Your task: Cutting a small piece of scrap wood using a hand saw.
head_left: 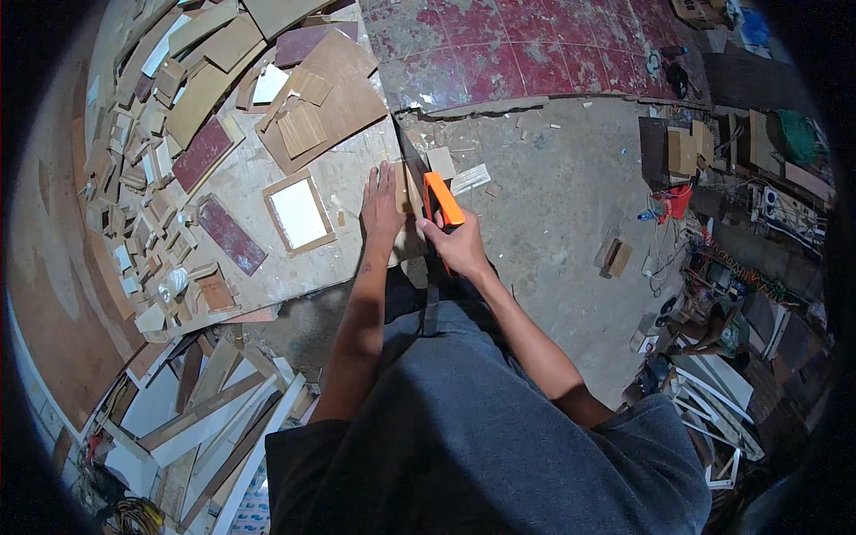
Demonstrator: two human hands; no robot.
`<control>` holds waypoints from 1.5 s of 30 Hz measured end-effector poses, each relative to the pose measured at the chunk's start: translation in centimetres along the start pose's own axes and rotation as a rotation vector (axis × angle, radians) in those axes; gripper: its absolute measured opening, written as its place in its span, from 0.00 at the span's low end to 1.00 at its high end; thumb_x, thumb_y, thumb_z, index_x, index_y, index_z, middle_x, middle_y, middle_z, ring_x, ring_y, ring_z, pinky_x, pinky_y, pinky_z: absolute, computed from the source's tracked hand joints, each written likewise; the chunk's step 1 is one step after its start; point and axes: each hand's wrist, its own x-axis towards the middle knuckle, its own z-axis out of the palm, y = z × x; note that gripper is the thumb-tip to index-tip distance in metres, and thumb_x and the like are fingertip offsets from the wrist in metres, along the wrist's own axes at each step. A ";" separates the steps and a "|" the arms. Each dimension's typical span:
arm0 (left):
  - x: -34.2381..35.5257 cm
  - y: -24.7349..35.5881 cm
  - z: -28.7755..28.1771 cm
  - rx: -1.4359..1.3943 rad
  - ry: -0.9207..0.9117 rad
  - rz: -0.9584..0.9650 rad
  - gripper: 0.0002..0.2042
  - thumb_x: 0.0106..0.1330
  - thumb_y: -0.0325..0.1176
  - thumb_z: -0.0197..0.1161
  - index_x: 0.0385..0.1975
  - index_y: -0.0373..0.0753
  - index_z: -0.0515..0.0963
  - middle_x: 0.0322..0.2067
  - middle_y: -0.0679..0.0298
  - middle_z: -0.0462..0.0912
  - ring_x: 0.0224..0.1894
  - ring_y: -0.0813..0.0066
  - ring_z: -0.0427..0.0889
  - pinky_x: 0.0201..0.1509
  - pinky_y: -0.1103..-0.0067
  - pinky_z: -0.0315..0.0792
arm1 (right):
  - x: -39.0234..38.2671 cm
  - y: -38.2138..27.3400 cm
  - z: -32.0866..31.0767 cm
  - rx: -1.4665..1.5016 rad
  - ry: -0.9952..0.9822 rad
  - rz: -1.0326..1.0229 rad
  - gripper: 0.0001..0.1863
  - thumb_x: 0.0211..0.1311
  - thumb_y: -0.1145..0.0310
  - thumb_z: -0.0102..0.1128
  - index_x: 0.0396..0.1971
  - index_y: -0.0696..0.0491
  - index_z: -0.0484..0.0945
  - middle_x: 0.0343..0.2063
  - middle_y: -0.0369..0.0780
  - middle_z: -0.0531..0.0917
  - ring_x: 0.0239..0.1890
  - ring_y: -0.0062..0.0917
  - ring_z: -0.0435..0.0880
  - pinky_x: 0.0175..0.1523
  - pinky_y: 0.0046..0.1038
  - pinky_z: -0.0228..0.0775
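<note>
Dark grey cloth of one shirt fills the lower middle, with two bare forearms reaching forward from it. One orange-handled handsaw is at the worktop's right edge, gripped in the right hand, fingers closed around the handle; its dark blade is hard to make out against that edge. Just beside it, the left hand lies flat, fingers extended and clenching nothing, on one light-brown wooden board.

Farther left are one brown-bordered white panel, three maroon boards and one large brown sheet bearing two striped wood-grain pieces; the smaller offcuts are too many to count. Two pale scraps and one brown block sit on the concrete floor, with one red bucket beyond.
</note>
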 end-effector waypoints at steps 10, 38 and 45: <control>0.3 -0.6 2.0 0.003 0.095 0.014 0.49 0.52 0.32 0.72 0.75 0.42 0.49 0.76 0.63 0.46 0.77 0.63 0.45 0.78 0.65 0.50 | -0.5 1.1 1.4 0.032 -0.017 -0.018 0.11 0.57 0.70 0.67 0.25 0.60 0.74 0.17 0.38 0.75 0.22 0.21 0.73 0.31 0.30 0.69; 0.7 1.5 -0.2 0.117 -0.132 -0.103 0.40 0.62 0.31 0.61 0.74 0.42 0.51 0.77 0.66 0.44 0.78 0.63 0.43 0.77 0.64 0.51 | 3.5 -2.9 -1.5 -0.017 -0.160 0.164 0.08 0.51 0.76 0.60 0.20 0.58 0.69 0.16 0.34 0.72 0.22 0.18 0.70 0.30 0.26 0.65; 1.4 0.3 2.6 0.142 -0.035 -0.104 0.35 0.66 0.31 0.55 0.74 0.42 0.53 0.77 0.67 0.44 0.78 0.63 0.45 0.75 0.65 0.54 | 4.7 -3.1 -1.6 -0.003 -0.194 0.183 0.08 0.51 0.75 0.59 0.21 0.57 0.68 0.17 0.32 0.71 0.22 0.15 0.69 0.29 0.25 0.64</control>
